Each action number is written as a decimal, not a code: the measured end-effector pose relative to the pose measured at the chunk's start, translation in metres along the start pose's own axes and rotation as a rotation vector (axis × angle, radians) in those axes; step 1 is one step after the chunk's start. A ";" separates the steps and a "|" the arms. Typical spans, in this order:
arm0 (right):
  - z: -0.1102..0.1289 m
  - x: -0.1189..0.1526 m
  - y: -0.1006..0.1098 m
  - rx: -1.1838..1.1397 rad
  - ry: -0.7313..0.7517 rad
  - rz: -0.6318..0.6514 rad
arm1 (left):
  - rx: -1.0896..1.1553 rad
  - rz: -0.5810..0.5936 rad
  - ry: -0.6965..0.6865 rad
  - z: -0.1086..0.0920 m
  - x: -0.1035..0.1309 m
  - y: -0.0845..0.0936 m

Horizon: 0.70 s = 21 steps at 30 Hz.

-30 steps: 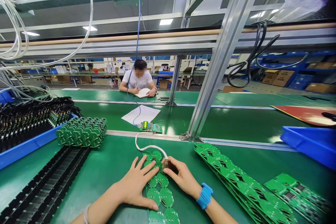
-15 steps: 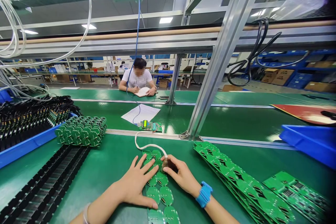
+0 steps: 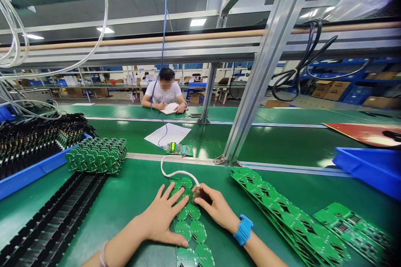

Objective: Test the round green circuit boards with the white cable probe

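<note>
A green circuit board panel (image 3: 198, 232) made of round boards lies on the bench in front of me. My left hand (image 3: 164, 215) rests on its left side with fingers spread flat, holding nothing. Between the thumb and fingers of my right hand (image 3: 216, 206) is a brownish probe connector (image 3: 196, 193), held against the panel's right edge; its tip is hidden. From the connector a white cable (image 3: 169, 174) curves back to a small tester board (image 3: 179, 149) with a lit yellow-green display.
Stacked green panels (image 3: 282, 210) lie at right, beside other boards (image 3: 352, 227) and a blue bin (image 3: 366, 171). Round boards stand in a black rack (image 3: 97, 156) at left, near a filled blue tray (image 3: 37, 175). A metal post (image 3: 253, 79) rises ahead; a person (image 3: 166, 91) writes beyond.
Both hands and the panel stay in place. Only the camera view has shifted very slightly.
</note>
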State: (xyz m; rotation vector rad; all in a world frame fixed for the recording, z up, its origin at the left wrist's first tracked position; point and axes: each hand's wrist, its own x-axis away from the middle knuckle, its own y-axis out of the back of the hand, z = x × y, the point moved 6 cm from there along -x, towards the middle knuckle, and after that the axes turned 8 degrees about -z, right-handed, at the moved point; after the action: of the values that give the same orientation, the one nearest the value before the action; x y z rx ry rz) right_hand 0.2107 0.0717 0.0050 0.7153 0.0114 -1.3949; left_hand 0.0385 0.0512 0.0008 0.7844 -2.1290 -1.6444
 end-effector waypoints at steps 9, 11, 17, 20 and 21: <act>0.004 0.000 0.001 0.010 -0.008 0.004 | 0.006 0.000 0.007 0.000 0.000 0.000; 0.003 0.000 0.001 0.012 -0.007 0.004 | 0.002 0.001 0.008 0.000 0.000 0.000; -0.003 0.002 0.002 -0.077 -0.059 -0.024 | -0.009 -0.019 0.019 0.000 -0.001 0.004; -0.004 0.005 0.002 -0.178 -0.100 -0.022 | -0.033 -0.029 0.060 0.006 -0.001 0.006; -0.004 0.006 0.001 -0.199 -0.108 -0.007 | -0.040 -0.028 0.071 0.008 -0.001 0.006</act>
State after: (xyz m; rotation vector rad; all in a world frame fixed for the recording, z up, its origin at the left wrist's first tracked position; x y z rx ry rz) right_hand 0.2139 0.0683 0.0000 0.4753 0.0672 -1.4149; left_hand 0.0336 0.0589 0.0050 0.8512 -2.0393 -1.6431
